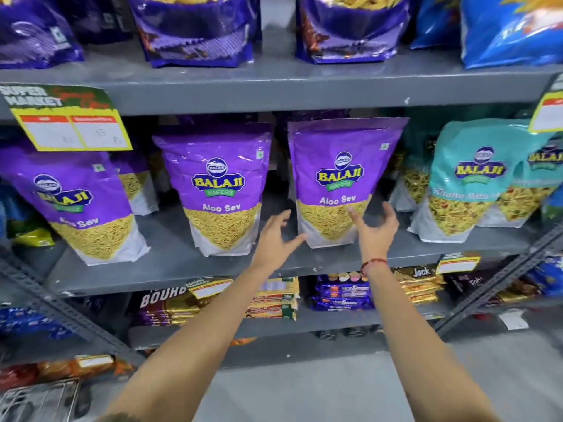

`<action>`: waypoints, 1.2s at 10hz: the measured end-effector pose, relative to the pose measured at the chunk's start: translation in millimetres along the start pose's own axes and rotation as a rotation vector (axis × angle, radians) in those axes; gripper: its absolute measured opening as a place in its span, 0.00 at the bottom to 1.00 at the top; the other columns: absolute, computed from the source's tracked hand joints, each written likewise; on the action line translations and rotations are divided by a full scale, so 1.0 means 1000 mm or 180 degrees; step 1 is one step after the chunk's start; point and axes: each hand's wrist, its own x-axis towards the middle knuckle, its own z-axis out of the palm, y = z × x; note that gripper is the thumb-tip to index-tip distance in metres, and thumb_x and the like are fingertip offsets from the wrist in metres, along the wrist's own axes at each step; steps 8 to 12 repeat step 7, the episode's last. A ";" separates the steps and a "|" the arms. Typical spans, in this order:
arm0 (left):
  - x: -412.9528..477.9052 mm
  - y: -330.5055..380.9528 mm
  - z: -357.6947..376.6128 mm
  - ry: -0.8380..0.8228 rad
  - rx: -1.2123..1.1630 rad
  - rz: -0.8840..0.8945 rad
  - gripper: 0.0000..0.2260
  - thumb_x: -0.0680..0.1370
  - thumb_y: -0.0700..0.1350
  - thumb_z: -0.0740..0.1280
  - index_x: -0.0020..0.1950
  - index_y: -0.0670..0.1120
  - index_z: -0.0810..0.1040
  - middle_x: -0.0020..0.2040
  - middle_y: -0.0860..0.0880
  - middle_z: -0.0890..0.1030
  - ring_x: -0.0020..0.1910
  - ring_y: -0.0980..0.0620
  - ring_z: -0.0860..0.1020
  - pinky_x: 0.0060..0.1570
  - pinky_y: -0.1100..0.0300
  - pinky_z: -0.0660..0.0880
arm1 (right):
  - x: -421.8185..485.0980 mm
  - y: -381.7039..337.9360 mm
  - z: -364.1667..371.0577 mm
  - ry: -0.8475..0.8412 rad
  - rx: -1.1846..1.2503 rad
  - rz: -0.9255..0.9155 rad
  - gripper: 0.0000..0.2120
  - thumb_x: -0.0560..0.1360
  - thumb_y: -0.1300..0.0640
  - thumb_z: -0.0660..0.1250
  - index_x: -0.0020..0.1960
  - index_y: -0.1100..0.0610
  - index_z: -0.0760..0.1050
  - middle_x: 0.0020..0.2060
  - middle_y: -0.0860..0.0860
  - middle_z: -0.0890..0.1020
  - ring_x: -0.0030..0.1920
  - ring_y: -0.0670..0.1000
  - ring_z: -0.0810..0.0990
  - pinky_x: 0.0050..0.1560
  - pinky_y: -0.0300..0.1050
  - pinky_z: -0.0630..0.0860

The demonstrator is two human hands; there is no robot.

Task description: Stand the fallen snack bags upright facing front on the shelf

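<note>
Three purple Aloo Sev bags stand upright, facing front, on the grey middle shelf [170, 269]: one at the left [76, 208], one in the middle [219, 190] and one right of centre [341, 178]. My left hand [277, 239] hovers open just left of the right-of-centre bag's base. My right hand [373, 229] is open in front of that bag's lower right corner, fingers spread, holding nothing. A teal Balaji bag [460, 184] stands to the right.
More purple and blue bags fill the upper shelf [274, 83]. Yellow price tags [67, 123] hang from its front edge. Biscuit packs [341, 292] lie on the lower shelf. A wire basket [39, 400] sits at bottom left, on the grey floor.
</note>
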 end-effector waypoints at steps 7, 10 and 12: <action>0.001 0.019 0.009 -0.0645 0.0617 -0.0117 0.23 0.75 0.41 0.66 0.70 0.41 0.66 0.67 0.42 0.74 0.65 0.44 0.73 0.61 0.60 0.67 | -0.005 0.006 -0.027 -0.0851 -0.0688 0.0112 0.29 0.68 0.50 0.75 0.65 0.58 0.71 0.60 0.56 0.79 0.60 0.55 0.78 0.62 0.49 0.73; 0.001 0.019 0.009 -0.0645 0.0617 -0.0117 0.23 0.75 0.41 0.66 0.70 0.41 0.66 0.67 0.42 0.74 0.65 0.44 0.73 0.61 0.60 0.67 | -0.005 0.006 -0.027 -0.0851 -0.0688 0.0112 0.29 0.68 0.50 0.75 0.65 0.58 0.71 0.60 0.56 0.79 0.60 0.55 0.78 0.62 0.49 0.73; 0.001 0.019 0.009 -0.0645 0.0617 -0.0117 0.23 0.75 0.41 0.66 0.70 0.41 0.66 0.67 0.42 0.74 0.65 0.44 0.73 0.61 0.60 0.67 | -0.005 0.006 -0.027 -0.0851 -0.0688 0.0112 0.29 0.68 0.50 0.75 0.65 0.58 0.71 0.60 0.56 0.79 0.60 0.55 0.78 0.62 0.49 0.73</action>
